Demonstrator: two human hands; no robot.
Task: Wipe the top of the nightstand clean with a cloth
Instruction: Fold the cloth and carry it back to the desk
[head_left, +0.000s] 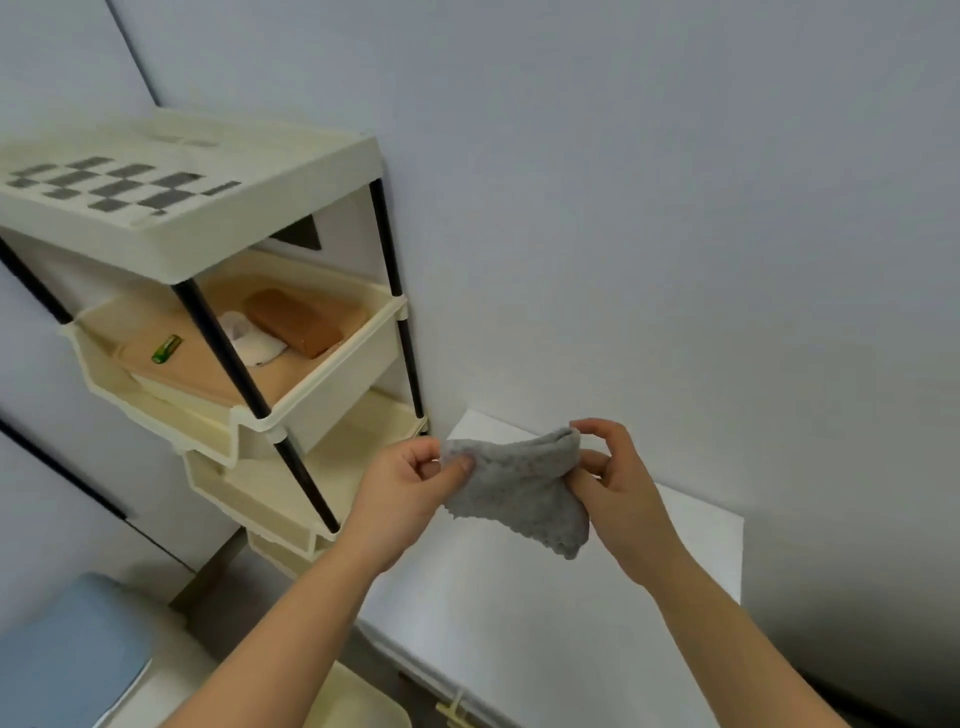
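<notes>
Nearest, down to the left of the white nightstand (519, 623), a pale blue padded surface (67, 654) and a cream plastic rim (358, 696). Above the nightstand's top, not touching it, a grey terry cloth (524, 488) stretched between two bare hands. Left hand (402, 480) at the cloth's left corner, pinching it between thumb and curled fingers. Right hand (618, 478) at the cloth's upper right edge, thumb and forefinger nipping it, other fingers bent behind the fabric. Lower edge of the cloth hanging loose over the middle of the nightstand. Just left of the nightstand, a cream tiered plastic rack (208, 234) on black posts, top shelf marked with a grey chequered pattern. In the rack's second tray (332, 384), higher than the nightstand and to its left: a brown block (296, 322), a white crumpled item (254, 343), a small green cylinder (166, 348). Behind the nightstand, a plain pale wall (623, 208)
</notes>
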